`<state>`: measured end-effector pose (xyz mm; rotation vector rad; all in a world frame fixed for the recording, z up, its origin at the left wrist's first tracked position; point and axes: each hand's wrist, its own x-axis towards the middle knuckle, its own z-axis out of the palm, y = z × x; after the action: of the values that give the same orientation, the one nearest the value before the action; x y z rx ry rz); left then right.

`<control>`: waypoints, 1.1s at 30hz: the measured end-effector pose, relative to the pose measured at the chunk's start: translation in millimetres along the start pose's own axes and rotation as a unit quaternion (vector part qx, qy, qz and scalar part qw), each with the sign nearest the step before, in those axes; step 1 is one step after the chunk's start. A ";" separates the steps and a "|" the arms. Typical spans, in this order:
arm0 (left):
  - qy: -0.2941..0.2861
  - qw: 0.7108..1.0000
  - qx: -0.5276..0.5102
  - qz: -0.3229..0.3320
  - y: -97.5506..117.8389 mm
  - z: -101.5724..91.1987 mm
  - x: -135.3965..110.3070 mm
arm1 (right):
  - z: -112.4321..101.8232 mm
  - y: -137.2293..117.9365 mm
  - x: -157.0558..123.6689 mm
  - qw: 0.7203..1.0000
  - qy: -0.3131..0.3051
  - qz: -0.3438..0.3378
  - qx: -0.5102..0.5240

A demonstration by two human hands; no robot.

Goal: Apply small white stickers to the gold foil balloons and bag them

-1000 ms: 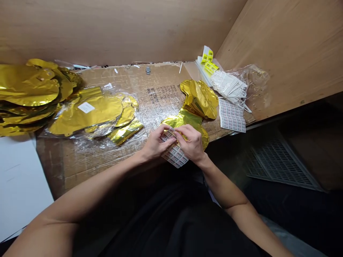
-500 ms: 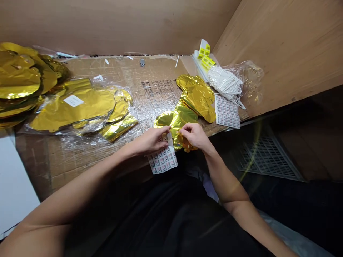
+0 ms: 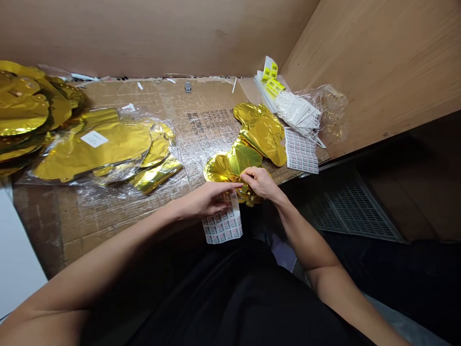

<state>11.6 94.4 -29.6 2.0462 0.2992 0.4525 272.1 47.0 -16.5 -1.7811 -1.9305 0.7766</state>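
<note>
A sheet of small printed stickers hangs from my left hand, whose fingers close on its upper edge. The left index finger stretches right, toward the fingertips of my right hand. That hand is pinched at the edge of a gold foil balloon, which lies flat and partly crumpled at the cardboard's front edge. Whether a small sticker is also between the right fingertips I cannot make out. Another flat part of gold foil lies just behind, touching it.
Left, a clear bag of folded gold foil balloons lies near a foil pile. At right are a second sticker sheet, white strips and yellow labels. A wooden panel bounds the right side.
My left hand and the sticker sheet have shifted slightly down and right, with the index finger now extended toward my right hand. The right hand stays pinched at the foil.
</note>
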 end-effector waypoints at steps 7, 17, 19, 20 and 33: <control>-0.021 0.999 0.028 -0.026 -10.9 9.8 -2.4 | -56.3 9.8 37.4 0.992 -0.062 0.019 0.105; 0.292 0.934 -0.181 -0.097 6.0 -10.1 4.0 | -110.1 -2.5 30.4 0.984 0.167 -0.011 0.059; 0.329 0.923 -0.178 -0.094 3.7 -11.2 4.7 | -62.4 -21.0 -2.5 0.992 0.010 -0.025 0.125; 0.338 0.919 -0.178 -0.096 2.2 -11.0 4.7 | -40.6 -28.6 -16.0 0.987 -0.007 -0.025 0.160; 0.375 0.909 -0.144 -0.109 7.6 -8.2 6.9 | 18.6 -33.0 -42.0 0.955 0.249 -0.161 0.013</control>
<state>14.5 99.8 -18.0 1.4555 0.8567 1.0678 239.5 1.9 -6.3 -1.4152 -1.7792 0.2085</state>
